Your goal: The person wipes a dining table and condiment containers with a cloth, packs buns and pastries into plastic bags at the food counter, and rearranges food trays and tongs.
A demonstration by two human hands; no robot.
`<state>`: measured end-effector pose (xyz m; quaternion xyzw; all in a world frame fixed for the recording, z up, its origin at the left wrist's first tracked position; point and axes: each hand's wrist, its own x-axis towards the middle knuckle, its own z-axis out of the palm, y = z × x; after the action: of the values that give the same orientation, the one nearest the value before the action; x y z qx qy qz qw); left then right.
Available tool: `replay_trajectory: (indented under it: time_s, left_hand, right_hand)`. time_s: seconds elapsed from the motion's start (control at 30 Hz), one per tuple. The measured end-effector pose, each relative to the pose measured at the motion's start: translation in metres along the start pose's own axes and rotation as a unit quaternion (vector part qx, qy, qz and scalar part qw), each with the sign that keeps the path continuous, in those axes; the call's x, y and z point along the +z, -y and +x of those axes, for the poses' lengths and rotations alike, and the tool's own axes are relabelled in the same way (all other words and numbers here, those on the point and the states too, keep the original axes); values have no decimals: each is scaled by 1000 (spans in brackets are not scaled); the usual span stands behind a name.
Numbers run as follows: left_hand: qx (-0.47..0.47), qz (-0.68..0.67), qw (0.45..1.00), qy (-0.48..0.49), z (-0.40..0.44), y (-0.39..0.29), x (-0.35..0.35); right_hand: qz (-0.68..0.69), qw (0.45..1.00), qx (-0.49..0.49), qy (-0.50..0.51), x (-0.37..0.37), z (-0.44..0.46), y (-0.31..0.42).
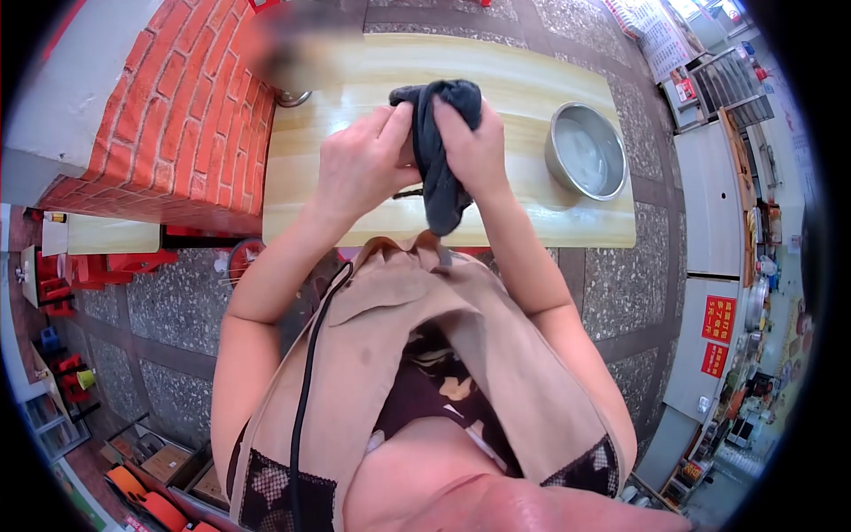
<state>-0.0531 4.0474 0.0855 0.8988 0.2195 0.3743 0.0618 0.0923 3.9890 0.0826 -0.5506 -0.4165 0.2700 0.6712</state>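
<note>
Over the wooden-topped table [523, 80], a dark grey cloth [432, 164] is bunched up between both hands, its lower end hanging down. My left hand [365, 164] pinches the cloth's left edge between thumb and fingers. From the other side, my right hand [476, 149] is wrapped round the upper part, thumb pressed on top. Folds hide some fingertips. To the right of the hands stands a round metal basin [554, 160] with what looks like water in it.
A red brick-patterned pillar [182, 115] borders the table on the left. Near it is a metal item [293, 98], partly lost in a blurred patch. At far right runs a white counter [709, 213] with kitchen items. A black cord [308, 372] lies along my apron.
</note>
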Motion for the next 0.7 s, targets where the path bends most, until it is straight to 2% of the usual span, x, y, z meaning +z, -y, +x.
replay_trajectory:
  time_s: [0.07, 0.1, 0.17, 0.2, 0.23, 0.3, 0.37, 0.43, 0.5, 0.57, 0.6, 0.63, 0.7]
  left_hand:
    - [22, 3, 1000, -20, 0, 3, 1]
    - [21, 5, 1000, -22, 1, 3, -2]
    - [13, -9, 1000, -14, 2, 3, -12]
    - [9, -8, 1000, -16, 1, 5, -11]
    - [28, -5, 1000, -3, -1, 6, -9]
    - [47, -5, 999, 13, -6, 7, -6]
    - [75, 18, 997, 6, -7, 9, -5]
    - [72, 29, 997, -10, -8, 9, -5]
    - [71, -3, 994, -78, -6, 19, -1]
    - [53, -28, 994, -95, -6, 23, 1]
    - [46, -29, 994, -95, -7, 22, -1]
    - [36, -31, 994, -94, -8, 19, -2]
    - [37, -37, 996, -72, -8, 16, -6]
  right_hand:
    - [132, 981, 138, 25, -5, 4, 0]
    - [131, 981, 137, 27, -9, 0, 2]
    - [229, 955, 144, 119, -15, -13, 9]
    - [140, 973, 94, 160, -17, -17, 7]
    - [47, 988, 1, 144, -11, -19, 1]
    - [20, 998, -31, 60, 5, -21, -1]
    - [16, 999, 44, 13, 8, -13, -1]
    - [62, 990, 122, 20, 6, -3, -2]
    - [199, 959, 198, 30, 3, -1, -4]
    - [250, 943, 215, 36, 1, -14, 2]
    - [256, 948, 173, 80, -2, -19, 0]
    - [254, 947, 177, 80, -3, -19, -1]
    - [63, 986, 54, 144, -5, -21, -1]
